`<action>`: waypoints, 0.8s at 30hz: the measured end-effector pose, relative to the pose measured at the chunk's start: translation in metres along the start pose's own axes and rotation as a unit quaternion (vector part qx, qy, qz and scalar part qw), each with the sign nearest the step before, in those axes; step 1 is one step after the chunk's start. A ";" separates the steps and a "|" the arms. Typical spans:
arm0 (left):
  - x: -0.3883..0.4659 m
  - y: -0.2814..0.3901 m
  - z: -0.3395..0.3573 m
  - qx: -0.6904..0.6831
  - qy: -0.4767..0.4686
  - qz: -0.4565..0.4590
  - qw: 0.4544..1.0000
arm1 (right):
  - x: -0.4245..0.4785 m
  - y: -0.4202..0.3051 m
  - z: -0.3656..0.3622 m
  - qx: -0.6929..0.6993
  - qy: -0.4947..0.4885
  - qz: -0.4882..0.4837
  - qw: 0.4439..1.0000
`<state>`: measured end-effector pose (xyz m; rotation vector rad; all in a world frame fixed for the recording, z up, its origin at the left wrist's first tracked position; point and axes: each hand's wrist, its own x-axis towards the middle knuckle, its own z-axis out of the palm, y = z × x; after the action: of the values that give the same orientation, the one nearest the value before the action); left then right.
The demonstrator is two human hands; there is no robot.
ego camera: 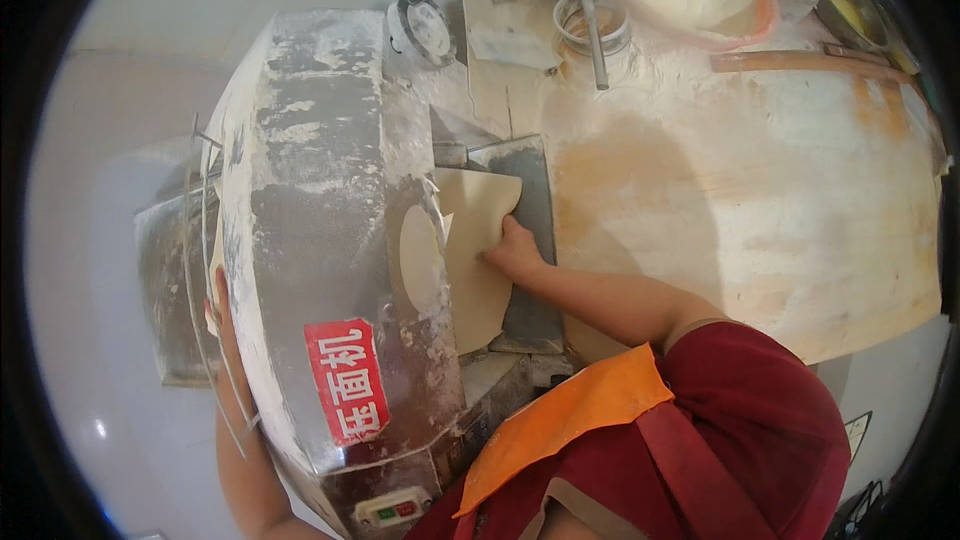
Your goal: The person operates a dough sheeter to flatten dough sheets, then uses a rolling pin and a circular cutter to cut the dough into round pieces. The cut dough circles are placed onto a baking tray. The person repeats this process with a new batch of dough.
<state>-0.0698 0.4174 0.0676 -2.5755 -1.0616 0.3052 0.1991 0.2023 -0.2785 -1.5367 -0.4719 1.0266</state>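
Note:
A flour-dusted metal dough sheeter [319,240] stands before me. On its right side a smooth, pale dough sheet [472,285] lies against the machine over a grey metal tray [525,157]. My right hand [517,249] grips the outer edge of that sheet, and the edge bends at the fingers. Across the machine, my left hand [219,296] reaches down on the far left side, behind a wire guard [196,240]. A narrow strip of dough [217,244] shows beside it. The machine's side hides most of this hand, so its grip is unclear.
A floury wooden worktable [787,202] extends to the right. At its back are a pink basin [765,22] of flour, a metal rod [592,37] and a rolling pin [795,62]. A handwheel [429,30] tops the sheeter; a switch box [394,511] sits near me.

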 end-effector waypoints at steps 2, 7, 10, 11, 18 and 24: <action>-0.002 0.017 -0.013 -0.104 0.005 -0.017 0.994 | 0.002 0.001 -0.009 -0.025 0.041 -0.003 0.999; -0.039 0.060 -0.091 -0.274 0.112 -0.148 0.944 | -0.005 0.003 -0.049 -0.050 0.067 -0.027 0.996; -0.084 0.086 -0.132 -0.335 0.226 -0.124 0.906 | -0.019 0.001 -0.078 0.009 0.055 -0.047 0.997; -0.093 0.103 -0.146 -0.325 0.239 -0.108 0.909 | -0.021 0.001 -0.090 0.002 0.062 -0.047 0.997; -0.155 0.292 -0.161 -0.269 0.202 -0.008 0.942 | -0.044 0.015 -0.160 -0.023 0.054 -0.038 0.998; -0.139 0.428 0.018 -0.579 -0.059 -0.051 0.812 | -0.067 0.032 -0.201 -0.054 0.045 -0.013 0.997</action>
<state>0.1010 0.0383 -0.1048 -3.5072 -1.8318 -0.3651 0.3189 0.0255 -0.2964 -1.6615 -0.4904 0.9211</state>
